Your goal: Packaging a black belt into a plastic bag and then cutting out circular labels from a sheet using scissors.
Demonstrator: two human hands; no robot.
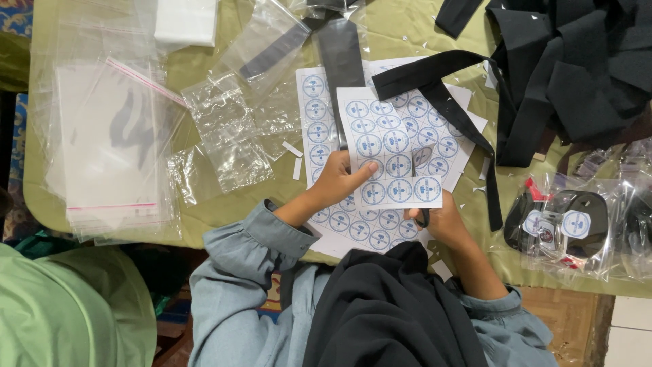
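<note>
1. Mostly hidden: the scissors (421,178), covered by the held sticker sheet (388,151); only dark blades poking up through the cut and a bit of handle by the right hand (445,223) visible.
2. Right fingers tucked beneath the sheet, so grip hard to read; probably closed on the scissor handle.
3. Partly covered by the held sheet: 2 or more further sticker sheets (319,122) lying flat on the green tablecloth (407,27), each printed with rows of round blue-and-white labels.
4. Cut off at the top right edge: a heap of black fabric (577,75), with 1 black strap (441,95) trailing across the sheets.
5. At right, clear bags (577,228) holding black items, round labels stuck on the front; contents blurred by glare.
6. At left, a stack of empty clear sleeves (109,143) with pink seal strips, plus crumpled loose plastic bags (227,132) beside it.
7. Left hand (336,183) pinching the held sheet at its lower left edge, thumb on top, wrist bent inward, grey-blue cuff pushed back.
8. Held sheet raised just above the table, between both hands.
</note>
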